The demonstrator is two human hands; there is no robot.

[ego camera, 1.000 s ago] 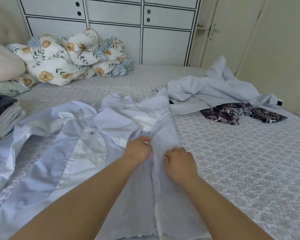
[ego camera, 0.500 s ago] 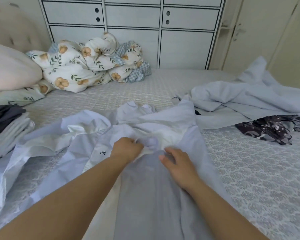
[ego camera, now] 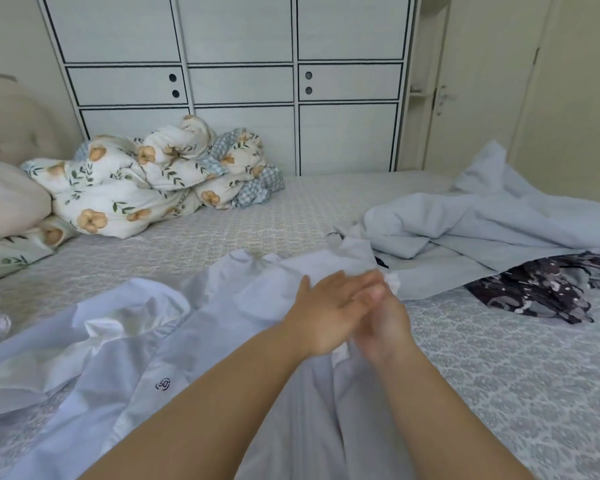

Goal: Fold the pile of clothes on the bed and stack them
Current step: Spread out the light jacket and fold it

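Left hand (ego camera: 321, 320) is dead center of the frame, fingers stretched out straight and flat, lying partly over the right hand (ego camera: 383, 323). The right one is blurry and half covered, so I can't tell if it's pinching fabric or just resting there. Both sit on the pale blue-white shirt (ego camera: 146, 344) that's spread across the lower left and middle of the frame, pretty rumpled, with shiny white inner panels showing. There's a small dark round logo (ego camera: 163, 384) on it, lower left of center, that reads like "50".

Compared to half a second ago, the left hand was bunched into the cloth near the collar and the right was flat beside it; now they've slid up and to the right and overlap.

Right side of the frame: another light blue garment (ego camera: 492, 220) in a loose heap, with a dark patterned piece (ego camera: 541, 292) below it, both unfolded on the bed (ego camera: 499, 368). Upper left has a floral duvet (ego camera: 146, 181) bundled up against the white wardrobe (ego camera: 243, 84).
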